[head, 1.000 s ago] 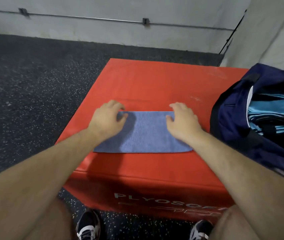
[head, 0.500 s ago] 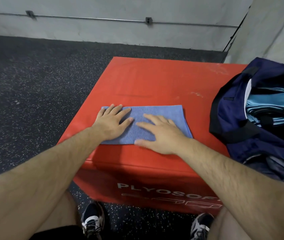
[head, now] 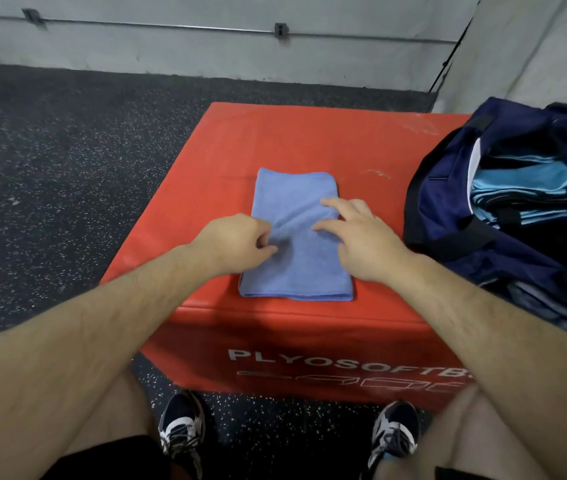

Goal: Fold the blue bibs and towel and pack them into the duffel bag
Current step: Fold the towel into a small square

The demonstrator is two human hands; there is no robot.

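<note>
Pinching the towel [head: 296, 271] edge with the left hand [head: 237, 237], pressing it flat under the spread right hand [head: 361, 237]. Lining up edges, smoothing bumps, before lifting into the duffel bag [head: 448, 202] right of that hand.

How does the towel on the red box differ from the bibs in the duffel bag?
The towel is one duller blue piece; the bibs are several brighter light-blue pieces. The towel lies on the red box, the bibs inside the duffel bag. Both are folded.
</note>
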